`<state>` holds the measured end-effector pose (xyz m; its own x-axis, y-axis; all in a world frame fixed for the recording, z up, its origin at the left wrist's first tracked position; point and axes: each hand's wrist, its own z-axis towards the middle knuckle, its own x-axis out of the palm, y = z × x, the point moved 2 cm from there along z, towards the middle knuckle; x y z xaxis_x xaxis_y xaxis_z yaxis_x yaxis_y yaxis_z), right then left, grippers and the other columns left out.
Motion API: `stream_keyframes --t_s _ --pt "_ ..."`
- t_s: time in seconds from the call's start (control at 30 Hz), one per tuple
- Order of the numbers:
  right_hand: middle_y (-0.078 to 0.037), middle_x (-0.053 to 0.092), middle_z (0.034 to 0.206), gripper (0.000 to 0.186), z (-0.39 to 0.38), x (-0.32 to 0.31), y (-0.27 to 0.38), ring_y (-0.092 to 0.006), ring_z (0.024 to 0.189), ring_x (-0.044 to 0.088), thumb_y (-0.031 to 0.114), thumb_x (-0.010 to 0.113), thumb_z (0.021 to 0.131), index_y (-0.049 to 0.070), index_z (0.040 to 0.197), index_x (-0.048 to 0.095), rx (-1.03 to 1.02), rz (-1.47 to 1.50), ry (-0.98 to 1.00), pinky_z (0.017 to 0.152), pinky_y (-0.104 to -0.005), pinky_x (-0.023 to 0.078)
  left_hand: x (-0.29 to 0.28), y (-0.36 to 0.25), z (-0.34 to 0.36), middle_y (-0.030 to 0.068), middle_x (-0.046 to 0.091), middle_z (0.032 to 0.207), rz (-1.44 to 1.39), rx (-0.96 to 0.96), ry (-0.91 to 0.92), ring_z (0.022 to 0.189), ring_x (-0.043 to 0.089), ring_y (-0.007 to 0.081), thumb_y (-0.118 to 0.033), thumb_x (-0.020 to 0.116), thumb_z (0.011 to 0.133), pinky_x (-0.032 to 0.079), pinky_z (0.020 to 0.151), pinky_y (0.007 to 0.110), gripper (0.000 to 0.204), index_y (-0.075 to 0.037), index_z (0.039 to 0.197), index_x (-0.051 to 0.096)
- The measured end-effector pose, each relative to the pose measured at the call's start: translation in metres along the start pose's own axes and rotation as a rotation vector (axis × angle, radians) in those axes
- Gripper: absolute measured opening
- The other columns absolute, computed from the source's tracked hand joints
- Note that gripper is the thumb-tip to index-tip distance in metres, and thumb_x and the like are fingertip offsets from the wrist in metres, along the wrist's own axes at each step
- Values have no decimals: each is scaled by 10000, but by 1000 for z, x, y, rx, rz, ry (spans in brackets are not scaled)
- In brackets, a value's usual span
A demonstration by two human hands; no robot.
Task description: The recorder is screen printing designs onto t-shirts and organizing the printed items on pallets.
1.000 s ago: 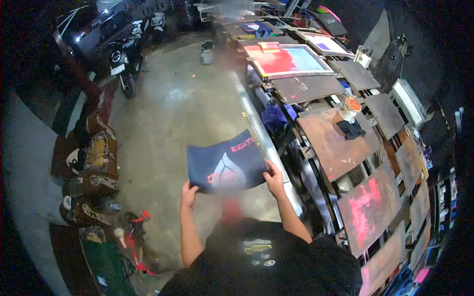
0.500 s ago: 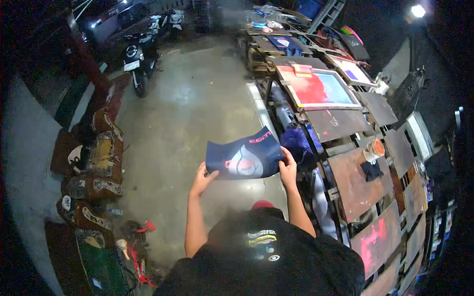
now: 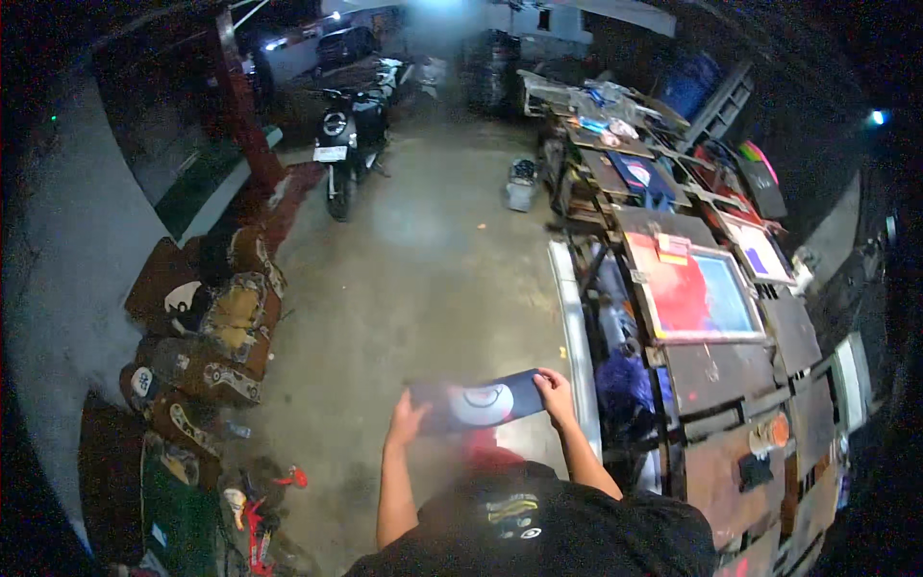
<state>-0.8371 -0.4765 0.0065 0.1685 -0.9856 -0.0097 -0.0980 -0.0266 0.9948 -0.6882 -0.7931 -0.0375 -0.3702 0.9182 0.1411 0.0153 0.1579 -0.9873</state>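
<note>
A navy blue printed sheet (image 3: 521,394) with a pale rounded motif is stretched between my two hands, above the concrete floor. My left hand (image 3: 409,418), smeared by motion, grips its left end. At the opposite end, the fingers and thumb of my right hand (image 3: 554,396) pinch the upper corner. The sheet looks thin and is seen as a narrow band, tilted away, so much of its print cannot be made out. Something red (image 3: 490,450), blurred, shows just below it.
On my right runs a long rack of flat boards (image 3: 711,375). It bears a framed printing screen (image 3: 697,288) with red and blue, and an orange-topped tub (image 3: 769,435) beside a black cloth (image 3: 755,471). Brown armchairs (image 3: 240,322) line the left; a motorbike (image 3: 341,154) stands ahead.
My view has lifted and turned left, showing more of the room ahead. Both hands still hold the sheet, which now appears lower, narrower and more tilted away; its lettering no longer shows.
</note>
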Motion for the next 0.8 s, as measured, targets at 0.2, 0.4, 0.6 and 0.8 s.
stream_keyframes --t_s 0.2,0.4,0.6,0.8 --pt "-63 677 920 256 142 43 3 -127 843 616 132 693 869 -24 1070 663 65 62 116 752 -271 501 -14 -31 116 147 482 1404 -9 145 -56 1266 470 223 -70 690 845 359 1086 350 706 47 1444 335" --pt "-38 663 928 255 259 67 12 -126 846 614 54 702 837 5 1081 645 -68 -8 179 752 -256 500 10 -104 224 136 530 1357 135 120 101 1222 506 213 3 616 856 404 1046 334 596 68 1405 393" --pt "-41 665 904 219 298 73 12 -132 832 626 -23 678 823 -7 1036 631 -72 -24 133 763 -271 512 19 -107 296 62 580 1293 280 124 74 1169 545 160 50 647 830 416 1038 335 518 27 1326 499" --pt "-43 675 923 151 345 58 2 -117 807 626 91 641 906 6 1031 653 95 256 133 739 -253 508 16 -84 390 48 672 1023 252 -35 244 918 617 142 48 646 777 523 801 308 375 27 1150 621"
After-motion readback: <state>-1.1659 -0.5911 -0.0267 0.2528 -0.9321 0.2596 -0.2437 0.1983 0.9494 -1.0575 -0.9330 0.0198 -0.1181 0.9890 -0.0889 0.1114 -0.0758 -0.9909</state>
